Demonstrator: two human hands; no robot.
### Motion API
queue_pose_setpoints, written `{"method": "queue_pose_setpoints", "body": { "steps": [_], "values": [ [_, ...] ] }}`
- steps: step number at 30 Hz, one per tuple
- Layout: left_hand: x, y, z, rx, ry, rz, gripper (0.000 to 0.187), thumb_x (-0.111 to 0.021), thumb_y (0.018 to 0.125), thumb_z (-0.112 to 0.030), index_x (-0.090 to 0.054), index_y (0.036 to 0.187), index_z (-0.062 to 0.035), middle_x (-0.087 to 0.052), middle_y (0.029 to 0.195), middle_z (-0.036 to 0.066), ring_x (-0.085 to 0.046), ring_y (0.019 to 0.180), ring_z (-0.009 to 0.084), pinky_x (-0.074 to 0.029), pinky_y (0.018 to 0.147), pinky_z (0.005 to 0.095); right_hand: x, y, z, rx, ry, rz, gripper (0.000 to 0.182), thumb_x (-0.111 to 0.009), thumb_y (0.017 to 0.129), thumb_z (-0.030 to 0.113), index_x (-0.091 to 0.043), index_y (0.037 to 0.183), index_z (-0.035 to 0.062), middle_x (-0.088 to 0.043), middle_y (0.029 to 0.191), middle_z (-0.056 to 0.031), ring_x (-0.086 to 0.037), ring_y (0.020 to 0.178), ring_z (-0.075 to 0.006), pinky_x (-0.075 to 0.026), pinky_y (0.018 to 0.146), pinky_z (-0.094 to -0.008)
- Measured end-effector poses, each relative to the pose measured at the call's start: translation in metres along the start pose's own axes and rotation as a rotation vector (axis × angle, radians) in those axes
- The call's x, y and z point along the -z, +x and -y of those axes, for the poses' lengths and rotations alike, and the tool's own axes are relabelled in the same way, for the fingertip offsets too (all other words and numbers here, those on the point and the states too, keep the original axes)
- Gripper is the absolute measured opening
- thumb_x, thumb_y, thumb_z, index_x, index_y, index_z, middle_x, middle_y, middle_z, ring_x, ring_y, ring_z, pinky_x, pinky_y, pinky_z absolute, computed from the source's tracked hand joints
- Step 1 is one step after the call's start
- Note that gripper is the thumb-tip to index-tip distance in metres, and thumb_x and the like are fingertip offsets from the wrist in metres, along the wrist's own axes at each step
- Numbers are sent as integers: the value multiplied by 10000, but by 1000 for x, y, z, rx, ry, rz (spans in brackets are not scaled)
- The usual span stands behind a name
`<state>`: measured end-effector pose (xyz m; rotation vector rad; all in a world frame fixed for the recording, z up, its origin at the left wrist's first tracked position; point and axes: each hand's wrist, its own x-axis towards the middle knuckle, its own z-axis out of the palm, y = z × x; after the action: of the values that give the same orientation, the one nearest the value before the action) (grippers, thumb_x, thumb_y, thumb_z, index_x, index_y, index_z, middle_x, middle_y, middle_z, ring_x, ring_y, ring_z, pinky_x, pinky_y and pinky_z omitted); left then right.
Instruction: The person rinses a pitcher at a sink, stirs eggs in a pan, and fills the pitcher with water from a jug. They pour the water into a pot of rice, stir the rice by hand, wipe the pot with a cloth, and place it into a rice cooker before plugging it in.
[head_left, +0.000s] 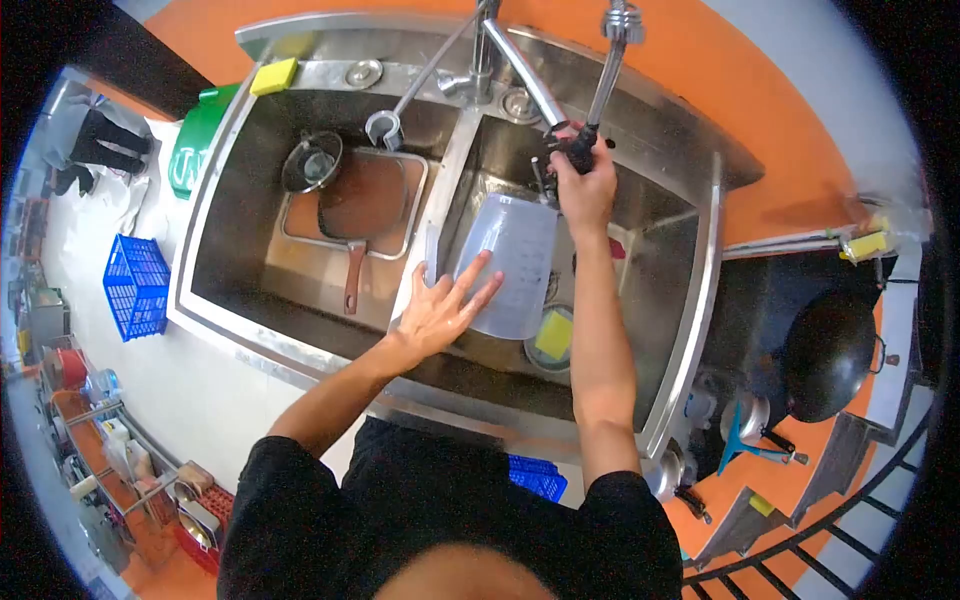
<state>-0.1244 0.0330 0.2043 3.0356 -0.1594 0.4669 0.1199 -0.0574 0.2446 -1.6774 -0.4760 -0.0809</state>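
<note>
Left hand (440, 312), fingers spread, steadies the measuring jug (512, 262); right hand (585, 185) grips the spray hose (582, 145).

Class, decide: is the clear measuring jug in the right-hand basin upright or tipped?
Tipped: the measuring jug leans over, steadied by the left hand.

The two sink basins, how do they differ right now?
The left basin holds a tray filled with brownish water, a frying pan and a small pot. The right basin holds a bowl with a yellow sponge, and both hands work over it: the left hand steadies a clear measuring jug, the right hand grips a spray hose. Both basins are stainless steel.
</note>
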Motion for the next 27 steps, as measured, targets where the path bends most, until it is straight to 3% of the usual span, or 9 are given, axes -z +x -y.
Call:
{"method": "queue_pose_setpoints", "body": {
  "steps": [4,9,11,13,15,17,21,23,27],
  "values": [
    [-4,-6,-5,-92,-12,124,681,-552,788,-125,-310,1420,-200,-225,1503,118,-554,643,163,-394,780,576,35,-8,15,-175,11,237,185,-714,765,129,-665,916,33,-672,784,-20,-616,752,-99,-479,733,-253],
    [-9,-6,-9,-177,-13,170,686,-546,791,-125,-295,1426,-193,-202,1516,96,-580,660,171,-394,776,576,57,-13,34,-110,-66,693,101,-676,817,89,-674,853,-5,-671,796,-40,-602,745,-87,-466,654,-232],
    [-10,-5,-8,-179,3,180,674,-545,793,-131,-306,1421,-174,-212,1518,56,-572,659,167,-392,772,568,57,-17,37,-58,-77,742,152,-666,840,134,-626,834,-12,-670,790,-64,-607,733,-107,-476,658,-249],
    [-10,-4,-5,-170,21,193,665,-542,795,-135,-312,1418,-166,-219,1516,42,-569,661,165,-391,775,562,53,-24,40,-337,80,804,178,-657,856,151,-548,842,11,-671,797,-96,-601,713,-125,-468,633,-252],
    [-10,-4,-3,-161,40,207,655,-539,798,-140,-319,1415,-158,-227,1514,29,-565,664,163,-390,778,556,46,-32,43,-372,51,758,207,-645,872,162,-479,853,40,-635,721,-83,-566,638,-131,-449,593,-254],
    [-11,-4,0,-150,57,168,643,-536,801,-144,-331,1410,-158,-248,1504,29,-558,670,158,-388,782,552,40,-36,28,-208,119,671,188,-638,877,148,-484,860,42,-571,661,-45,-540,602,-129,-438,563,-258],
    [-18,-7,4,-115,70,164,638,-531,805,-146,-329,1411,-156,-264,1495,24,-559,678,161,-387,792,555,30,-38,27,-250,247,424,229,-635,882,216,-556,762,38,-549,611,-3,-500,531,-101,-412,509,-274],
    [-20,-7,6,-150,42,168,645,-533,802,-145,-324,1412,-151,-256,1497,35,-562,690,166,-385,799,560,26,-35,37,-306,820,240,257,-613,897,229,-535,751,33,-536,598,-36,-485,512,-131,-402,507,-283],
    [-28,-6,4,-168,27,187,654,-530,805,-144,-307,1420,-147,-234,1503,72,-566,686,174,-389,792,568,10,-45,48,-142,533,64,312,-566,921,275,-450,727,60,-431,574,-32,-413,518,-142,-398,560,-348]
  ]
}}
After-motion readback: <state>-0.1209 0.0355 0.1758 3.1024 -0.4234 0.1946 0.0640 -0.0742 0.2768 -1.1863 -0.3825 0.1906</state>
